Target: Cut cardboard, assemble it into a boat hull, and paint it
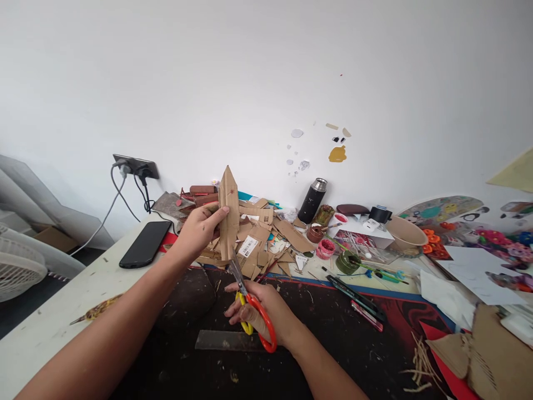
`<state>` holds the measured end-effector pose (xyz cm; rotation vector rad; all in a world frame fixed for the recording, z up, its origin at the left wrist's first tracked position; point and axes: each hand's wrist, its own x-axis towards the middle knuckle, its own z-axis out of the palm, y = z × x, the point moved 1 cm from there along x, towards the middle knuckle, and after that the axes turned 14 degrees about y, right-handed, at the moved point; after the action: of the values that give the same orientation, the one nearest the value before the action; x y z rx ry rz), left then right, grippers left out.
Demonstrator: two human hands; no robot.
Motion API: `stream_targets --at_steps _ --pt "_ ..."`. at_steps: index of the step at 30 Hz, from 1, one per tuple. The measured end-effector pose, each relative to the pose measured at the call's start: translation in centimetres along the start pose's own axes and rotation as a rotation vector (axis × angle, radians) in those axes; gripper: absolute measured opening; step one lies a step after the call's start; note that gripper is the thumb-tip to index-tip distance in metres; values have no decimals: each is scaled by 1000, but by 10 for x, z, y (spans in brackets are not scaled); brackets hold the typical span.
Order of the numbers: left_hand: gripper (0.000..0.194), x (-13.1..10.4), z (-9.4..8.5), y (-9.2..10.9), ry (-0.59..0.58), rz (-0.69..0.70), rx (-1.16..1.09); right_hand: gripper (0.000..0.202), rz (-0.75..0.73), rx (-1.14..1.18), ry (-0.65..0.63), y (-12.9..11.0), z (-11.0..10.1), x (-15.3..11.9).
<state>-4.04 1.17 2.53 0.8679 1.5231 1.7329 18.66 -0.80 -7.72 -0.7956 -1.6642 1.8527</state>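
My left hand (204, 225) pinches a pointed strip of brown cardboard (230, 222), held upright with its tip toward the wall. In my right hand (266, 311) is a pair of scissors (238, 275) with one red and one yellow handle loop, my fingers through them. The blades point up and meet the lower end of the cardboard strip; whether they bite into it I cannot make out. Behind the strip lies a heap of cardboard scraps (254, 241). Below the scissors a clear ruler (227, 340) rests on the dark mat (183, 355).
A black phone (145, 244) lies at the left. Behind stand a black flask (313, 201) and paint jars, one pink (325, 249) and one green (348, 262). A dark green cutter (353, 293) lies right of my hands. Torn cardboard (499, 350) sits at the right front.
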Motion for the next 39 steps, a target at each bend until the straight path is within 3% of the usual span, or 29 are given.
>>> stream_targets --at_steps 3,14,21,39 --pt "45 -1 1 0 -2 -1 5 94 -23 -74 24 -5 -3 -3" --pt "47 -4 6 -5 -14 46 78 74 -80 -156 34 -9 1 -6" --pt "48 -4 5 -1 5 -1 42 78 -88 -141 72 -7 0 -5" --pt "44 -13 10 7 2 61 98 80 -111 -143 85 -7 1 -4"
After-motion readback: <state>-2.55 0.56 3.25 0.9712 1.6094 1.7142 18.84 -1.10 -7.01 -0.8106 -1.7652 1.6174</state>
